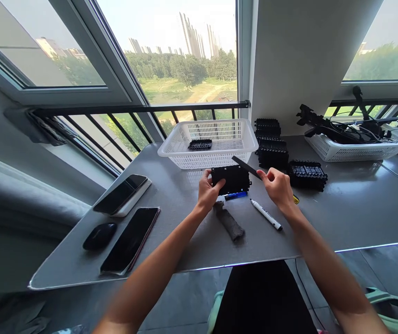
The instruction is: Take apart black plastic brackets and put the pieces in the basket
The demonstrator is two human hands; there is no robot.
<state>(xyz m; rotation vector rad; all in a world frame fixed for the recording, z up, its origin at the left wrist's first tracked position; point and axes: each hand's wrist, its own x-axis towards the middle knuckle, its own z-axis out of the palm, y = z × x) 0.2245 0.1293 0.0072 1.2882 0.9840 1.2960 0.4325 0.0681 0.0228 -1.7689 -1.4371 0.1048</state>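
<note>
My left hand [210,191] grips a flat black plastic panel [232,181] by its left side, thumb across its face. In my right hand [278,186] is a flat file [245,166] with a dark blade; the yellow end of its handle shows past my wrist. The blade's tip lies above the panel's upper right edge, and I cannot tell if they touch. Beneath the panel is a blue marker [236,195]. A white marker [266,215] and a crumpled dark grey cloth [230,221] lie on the table closer to me.
A white basket [208,160] holding a black part [200,144] stands at the back. Right of it are stacked black parts [272,150] and another black stack [307,174]. Phones [131,239] and a black mouse [100,236] lie left. Another basket [351,152] holds black cabled gear.
</note>
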